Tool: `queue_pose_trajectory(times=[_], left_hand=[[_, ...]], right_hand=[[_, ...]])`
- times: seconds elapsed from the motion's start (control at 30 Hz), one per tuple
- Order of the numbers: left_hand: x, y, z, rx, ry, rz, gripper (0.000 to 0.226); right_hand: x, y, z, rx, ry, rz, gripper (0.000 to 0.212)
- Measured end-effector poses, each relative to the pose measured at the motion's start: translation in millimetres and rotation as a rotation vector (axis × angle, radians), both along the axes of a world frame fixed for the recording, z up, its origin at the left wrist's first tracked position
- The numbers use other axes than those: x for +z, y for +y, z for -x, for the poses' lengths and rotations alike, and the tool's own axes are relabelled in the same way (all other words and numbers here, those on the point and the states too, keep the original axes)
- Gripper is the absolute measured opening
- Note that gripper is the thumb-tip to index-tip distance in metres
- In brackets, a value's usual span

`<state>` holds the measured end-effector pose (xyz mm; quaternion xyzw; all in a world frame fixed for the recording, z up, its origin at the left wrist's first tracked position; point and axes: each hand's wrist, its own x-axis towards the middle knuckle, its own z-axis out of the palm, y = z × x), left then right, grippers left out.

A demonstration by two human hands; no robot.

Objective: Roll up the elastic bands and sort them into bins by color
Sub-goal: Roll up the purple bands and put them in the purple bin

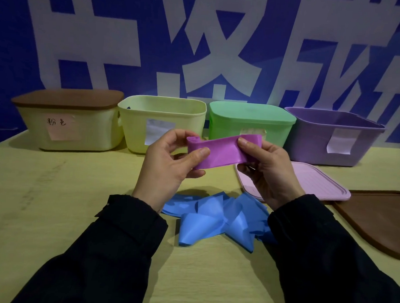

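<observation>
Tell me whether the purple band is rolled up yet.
Barely: the purple band has a small curl by the left hand; the rest stretches flat to the right hand.

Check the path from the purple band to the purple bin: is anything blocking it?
Nothing visible does. The purple band is held up between the left hand and right hand. The purple bin at the far right has no lid on; the pink lid lies flat on the table before it.

Yellow-green table (50,200) spreads wide, and behind it hangs a blue backdrop (18,46) with huge white characters. On the right, a pink lid (321,182) lies flat, its edge over a brown lid (382,221).
</observation>
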<state>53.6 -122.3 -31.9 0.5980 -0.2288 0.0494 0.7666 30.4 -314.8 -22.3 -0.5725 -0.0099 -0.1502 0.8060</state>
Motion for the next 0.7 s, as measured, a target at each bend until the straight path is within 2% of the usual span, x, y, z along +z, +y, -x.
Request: queue_pose_trajectory(times=[0.17, 0.33, 0.5, 0.7], left_hand=[[-1.7, -2.5, 1.8, -0.041, -0.025, -0.031, 0.032], [-1.8, -2.2, 1.8, -0.023, -0.082, -0.077, 0.020], [1.0, -3.3, 3.2, 0.004, -0.032, -0.034, 0.037], [-1.0, -2.3, 3.8, -0.037, -0.032, -0.051, 0.030]], right_hand=[[-3.5, 5.0, 0.5, 0.032, -0.009, 0.029, 0.013], [-4.8, 10.7, 2.0, 0.056, -0.028, 0.063, 0.013], [-4.8, 10.1, 0.9, 0.030, -0.022, 0.050, 0.013], [-5.7, 10.3, 0.5, 0.048, -0.012, 0.061, 0.015]])
